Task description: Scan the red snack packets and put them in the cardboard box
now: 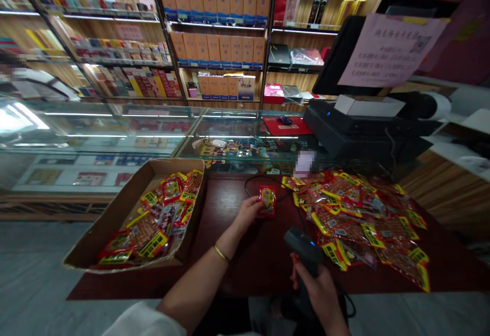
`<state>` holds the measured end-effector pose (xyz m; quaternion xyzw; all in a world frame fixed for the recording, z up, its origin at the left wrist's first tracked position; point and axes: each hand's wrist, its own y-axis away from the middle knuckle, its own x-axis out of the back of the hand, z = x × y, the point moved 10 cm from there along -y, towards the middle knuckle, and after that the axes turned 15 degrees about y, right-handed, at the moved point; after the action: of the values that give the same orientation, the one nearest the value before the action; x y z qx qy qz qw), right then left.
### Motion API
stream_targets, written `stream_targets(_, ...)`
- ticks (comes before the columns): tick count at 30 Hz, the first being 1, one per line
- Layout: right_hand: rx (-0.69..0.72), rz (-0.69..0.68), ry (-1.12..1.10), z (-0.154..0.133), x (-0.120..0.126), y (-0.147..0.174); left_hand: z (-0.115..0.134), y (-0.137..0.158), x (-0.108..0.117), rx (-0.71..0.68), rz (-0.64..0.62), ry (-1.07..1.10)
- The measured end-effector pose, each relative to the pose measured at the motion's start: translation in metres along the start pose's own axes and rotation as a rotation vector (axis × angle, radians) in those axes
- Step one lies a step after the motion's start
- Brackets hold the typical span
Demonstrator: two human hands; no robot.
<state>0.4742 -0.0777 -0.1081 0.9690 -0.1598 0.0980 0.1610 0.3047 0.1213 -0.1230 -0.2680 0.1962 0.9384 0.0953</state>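
Note:
Between the thumb and fingers of my left hand (250, 209) is a small red snack packet (268, 201), held by its left edge over the dark red tabletop (233, 254). My right hand (319, 287) is wrapped round the handle of a black barcode scanner (304, 246), which shows a small blue light and is nearer to me than the packet. To the left, an open cardboard box (86, 239) contains several red and yellow snack packets (147, 234). On the right lies a spread-out pile of similar snack packets (348, 213).
A glass display counter (187, 126) runs behind the table. On it are a mouse (284, 120) on a red mat, and a black monitor (337, 55) above a dark base. A cable (264, 177) loops across the tabletop. A person (42, 83) is at the far left by the shelves.

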Motion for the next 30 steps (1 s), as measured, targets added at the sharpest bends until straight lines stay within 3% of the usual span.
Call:
stream_targets(5,0.062,0.103,0.263,-0.007,0.025,0.000,0.000,-0.001,0.001,0.001,0.010,0.025)
stream_targets(10,0.057,0.117,0.420,-0.010,0.032,0.002,-0.001,-0.004,0.004,-0.018,0.040,0.050)
stream_targets(25,0.041,0.174,0.527,-0.009,0.038,0.007,-0.009,-0.016,0.014,-0.062,0.046,0.046)
stream_targets(30,0.052,0.131,0.507,-0.015,0.025,0.001,-0.006,-0.013,0.011,-0.064,0.029,0.039)
